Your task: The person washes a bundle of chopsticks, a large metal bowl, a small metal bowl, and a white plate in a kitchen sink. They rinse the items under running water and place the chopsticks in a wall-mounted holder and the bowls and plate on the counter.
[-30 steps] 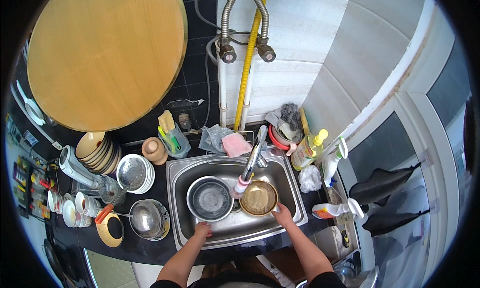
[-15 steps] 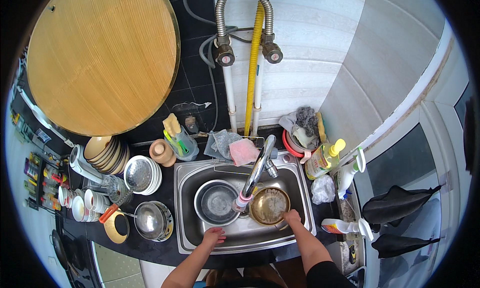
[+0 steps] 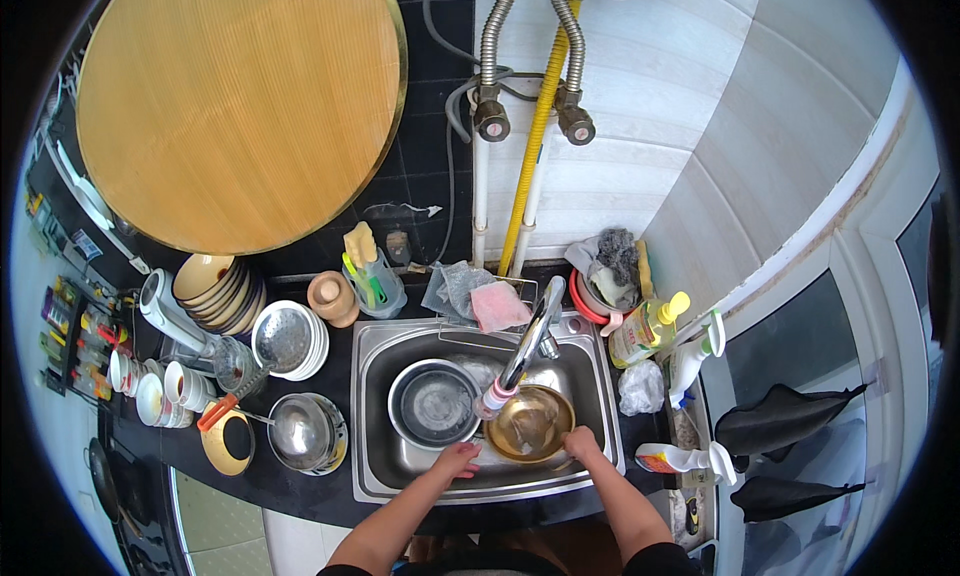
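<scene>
A gold-toned metal pot point(image 3: 528, 423) sits in the right part of the steel sink point(image 3: 372, 484), under the faucet spout. My right hand point(image 3: 580, 444) grips the pot's near right edge, its fingers closed there. To the left is a round silver metal basin point(image 3: 432, 404), with what looks like water inside. My left hand point(image 3: 458, 460) hovers by the basin's near right rim, fingers apart and nothing in them. Between the two vessels, the chrome faucet point(image 3: 528, 348) comes down to a pink-and-white tip. I cannot tell whether water is running.
Left of the sink stand stacked white plates point(image 3: 318, 341), metal bowls point(image 3: 300, 431) with a red-handled ladle point(image 3: 218, 411), and stacked bowls point(image 3: 215, 286). Behind it are a pink cloth point(image 3: 500, 306) and a wire rack. A yellow-capped bottle point(image 3: 645, 331) and spray bottles point(image 3: 690, 361) line the right side.
My left hand has moved right, toward the gap between basin and pot. The pot has shifted slightly left and tilts a little, my right hand still at its edge. The head view has turned slightly.
</scene>
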The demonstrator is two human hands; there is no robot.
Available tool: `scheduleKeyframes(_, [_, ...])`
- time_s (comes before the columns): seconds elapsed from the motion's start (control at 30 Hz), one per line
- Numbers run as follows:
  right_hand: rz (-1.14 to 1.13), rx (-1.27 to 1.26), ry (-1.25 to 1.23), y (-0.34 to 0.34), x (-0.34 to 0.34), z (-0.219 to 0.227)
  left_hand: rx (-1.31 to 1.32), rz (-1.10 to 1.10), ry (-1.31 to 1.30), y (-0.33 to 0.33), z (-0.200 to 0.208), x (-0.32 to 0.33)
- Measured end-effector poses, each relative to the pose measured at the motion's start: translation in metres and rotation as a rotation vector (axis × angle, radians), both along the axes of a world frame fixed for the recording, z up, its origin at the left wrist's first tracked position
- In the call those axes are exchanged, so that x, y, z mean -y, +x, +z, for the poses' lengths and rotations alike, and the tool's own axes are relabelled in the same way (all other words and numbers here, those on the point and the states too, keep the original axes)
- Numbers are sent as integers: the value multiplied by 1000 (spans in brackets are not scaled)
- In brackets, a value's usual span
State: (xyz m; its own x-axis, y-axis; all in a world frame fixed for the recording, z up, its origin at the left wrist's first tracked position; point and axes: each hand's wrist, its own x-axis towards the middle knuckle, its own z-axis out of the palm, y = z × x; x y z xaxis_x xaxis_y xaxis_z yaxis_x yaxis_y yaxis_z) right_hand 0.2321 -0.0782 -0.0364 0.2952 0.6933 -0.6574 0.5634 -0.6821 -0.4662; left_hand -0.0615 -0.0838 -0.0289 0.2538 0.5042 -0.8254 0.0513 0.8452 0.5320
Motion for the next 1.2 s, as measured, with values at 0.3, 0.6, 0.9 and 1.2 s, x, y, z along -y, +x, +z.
scheduleKeyframes(0.3, [70, -390, 19, -50, -4, -24, 61, 219, 294, 2, 31, -19])
scheduleKeyframes(0.6, [149, -278, 48, -77, -26, 28, -176, 289, 504, -17, 0, -14])
scheduleKeyframes(0.9, [22, -680, -586, -65, -59, 37, -537, -649, 1296, -17, 99, -28])
scheduleKeyframes(1.2, [-274, -607, -29, -63, -73, 40, -466, -205, 1100, 6, 51, -57])
